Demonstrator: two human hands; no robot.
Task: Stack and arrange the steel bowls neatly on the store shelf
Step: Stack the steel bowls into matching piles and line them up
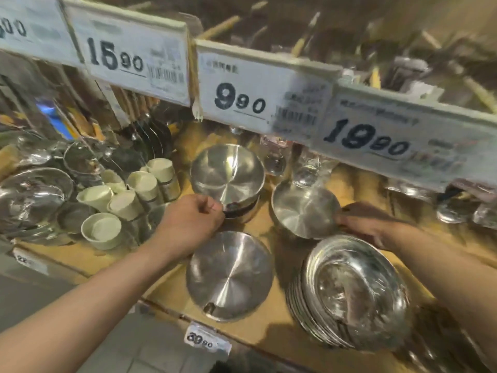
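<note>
On the wooden shelf (pixel 258 313), under the row of price cards, four lots of steel bowls sit before me. My left hand (pixel 192 220) has its fingers curled, thumb and forefinger pinching the near rim of the back bowl (pixel 227 175), which tips toward me and sits nested on top of at least one more bowl beneath it. My right hand (pixel 365 224) reaches in from the right; its fingertips grip the right rim of the single bowl (pixel 305 208), which stands on the shelf just right of the back bowl, mouth tilted a little to the left. The thumb is hidden behind the rim.

Near the shelf edge, the front bowl (pixel 230 274) lies just below my left hand, apart from the others, with a small dark mark at its near rim. To its right leans the stack of plates or shallow bowls (pixel 352 292), many rims showing down the left side, top one wrapped in crinkled clear film; it lies under my right forearm.

Left of my left hand: pale green cups (pixel 126 195), tumbled at several angles. A small price tag (pixel 207 343) hangs on the front edge. Frame is blurred throughout.
</note>
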